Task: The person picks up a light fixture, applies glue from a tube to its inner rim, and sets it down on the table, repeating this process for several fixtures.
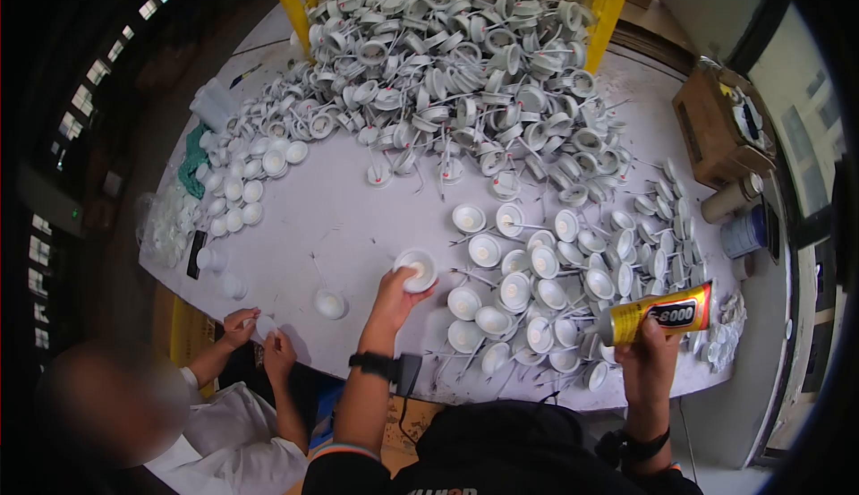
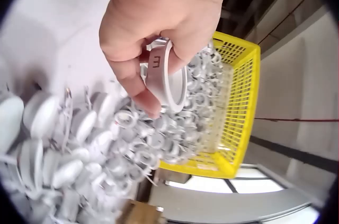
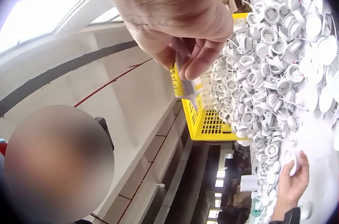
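Note:
My left hand (image 1: 391, 300) grips a white round lamp housing (image 1: 416, 269) by its rim over the table. In the left wrist view, the thumb and fingers curl around this housing (image 2: 157, 73), with the pile beyond. Off to the right, my right hand (image 1: 646, 362) holds a yellow and black glue tube (image 1: 671, 311) marked 8000, above the rows of housings. Seen from the right wrist, the tube (image 3: 183, 84) is pinched between thumb and fingers with its narrow nozzle pointing downward. A single housing (image 1: 330, 304) lies on the table left of my left hand.
Several rows of housings (image 1: 514, 291) with wires cover the right of the white table (image 1: 295, 200). A large pile (image 1: 447, 56) spills from a yellow basket (image 1: 611, 12). Small white caps (image 1: 253, 191) lie at left. Another person's hands (image 1: 279, 349) hold a white piece. A cardboard box (image 1: 716, 128) stands right.

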The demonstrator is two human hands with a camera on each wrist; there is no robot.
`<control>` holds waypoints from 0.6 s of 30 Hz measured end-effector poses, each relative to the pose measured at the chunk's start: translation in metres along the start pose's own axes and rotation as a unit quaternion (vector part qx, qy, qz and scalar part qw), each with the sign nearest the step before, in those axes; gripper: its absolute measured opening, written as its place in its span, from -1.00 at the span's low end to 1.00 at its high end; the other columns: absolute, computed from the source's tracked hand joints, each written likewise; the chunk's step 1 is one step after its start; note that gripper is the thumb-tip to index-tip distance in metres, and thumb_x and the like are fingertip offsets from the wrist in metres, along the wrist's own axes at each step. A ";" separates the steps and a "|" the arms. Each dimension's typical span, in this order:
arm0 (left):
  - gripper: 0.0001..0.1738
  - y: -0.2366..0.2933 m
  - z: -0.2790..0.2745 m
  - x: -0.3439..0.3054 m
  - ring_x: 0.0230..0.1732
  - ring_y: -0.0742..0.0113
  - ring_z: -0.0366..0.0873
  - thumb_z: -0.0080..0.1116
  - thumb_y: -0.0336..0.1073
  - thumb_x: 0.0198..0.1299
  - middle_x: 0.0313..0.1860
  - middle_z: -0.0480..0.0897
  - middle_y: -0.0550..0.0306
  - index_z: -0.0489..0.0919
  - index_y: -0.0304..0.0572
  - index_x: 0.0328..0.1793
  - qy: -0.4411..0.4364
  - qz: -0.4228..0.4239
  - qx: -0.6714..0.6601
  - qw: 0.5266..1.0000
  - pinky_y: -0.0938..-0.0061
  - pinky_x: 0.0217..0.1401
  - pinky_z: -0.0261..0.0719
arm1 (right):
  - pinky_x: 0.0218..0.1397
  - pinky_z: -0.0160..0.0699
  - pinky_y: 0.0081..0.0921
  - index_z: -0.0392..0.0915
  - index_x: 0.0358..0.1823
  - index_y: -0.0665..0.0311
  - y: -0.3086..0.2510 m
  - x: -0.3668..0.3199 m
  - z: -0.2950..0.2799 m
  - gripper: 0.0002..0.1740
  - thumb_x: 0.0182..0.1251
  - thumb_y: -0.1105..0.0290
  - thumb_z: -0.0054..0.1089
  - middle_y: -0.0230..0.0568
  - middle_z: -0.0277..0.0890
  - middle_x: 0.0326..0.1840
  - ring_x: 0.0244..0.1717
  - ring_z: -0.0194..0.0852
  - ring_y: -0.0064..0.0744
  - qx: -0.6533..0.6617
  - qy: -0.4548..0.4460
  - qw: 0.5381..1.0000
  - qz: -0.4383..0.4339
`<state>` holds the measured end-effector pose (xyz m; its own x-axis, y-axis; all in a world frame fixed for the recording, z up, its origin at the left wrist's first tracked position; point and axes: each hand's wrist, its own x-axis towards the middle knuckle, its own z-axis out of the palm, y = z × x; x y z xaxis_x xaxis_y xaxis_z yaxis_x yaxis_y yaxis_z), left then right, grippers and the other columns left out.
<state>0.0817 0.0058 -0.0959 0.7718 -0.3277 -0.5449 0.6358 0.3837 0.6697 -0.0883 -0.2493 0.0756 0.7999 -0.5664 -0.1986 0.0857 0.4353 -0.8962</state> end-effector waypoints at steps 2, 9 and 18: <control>-0.66 0.008 0.017 -0.044 -0.27 0.15 0.48 -0.17 -0.30 0.01 -0.20 0.46 -0.08 0.32 -0.37 -0.10 -0.006 -0.014 -0.076 0.997 0.43 -0.29 0.46 | -0.65 0.38 -0.60 0.26 -0.21 0.40 -0.005 -0.007 0.001 -0.67 0.02 0.37 0.07 -0.18 0.36 -0.48 -0.66 0.33 -0.49 0.005 0.000 1.000 -0.003; -0.43 0.008 0.086 -0.148 -0.21 0.09 0.45 -0.19 -0.18 0.00 -0.07 0.37 -0.28 0.11 -0.23 0.17 -0.198 0.036 -0.074 0.977 0.35 -0.30 0.44 | -0.67 0.36 -0.60 0.29 -0.23 0.42 -0.020 -0.030 -0.002 -0.58 -0.09 0.32 0.17 -0.17 0.36 -0.47 -0.67 0.33 -0.47 0.007 -0.071 0.997 -0.007; -0.31 -0.023 0.123 -0.183 0.05 0.09 0.28 -0.35 0.09 0.14 0.13 0.23 0.00 -0.06 -0.18 0.29 -0.279 -0.072 -0.124 0.950 0.22 -0.13 0.37 | -0.52 0.49 -0.57 0.28 -0.26 0.45 -0.031 -0.051 0.007 -0.63 -0.06 0.41 0.18 0.02 0.40 -0.32 -0.47 0.45 -0.38 -0.059 -0.170 0.982 -0.049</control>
<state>-0.0759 -0.0496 0.0504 0.5949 -0.7720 -0.2236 0.7705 0.4686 0.4322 -0.1276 -0.2294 0.1160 0.9452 -0.3261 0.0169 0.1188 0.2954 -0.9480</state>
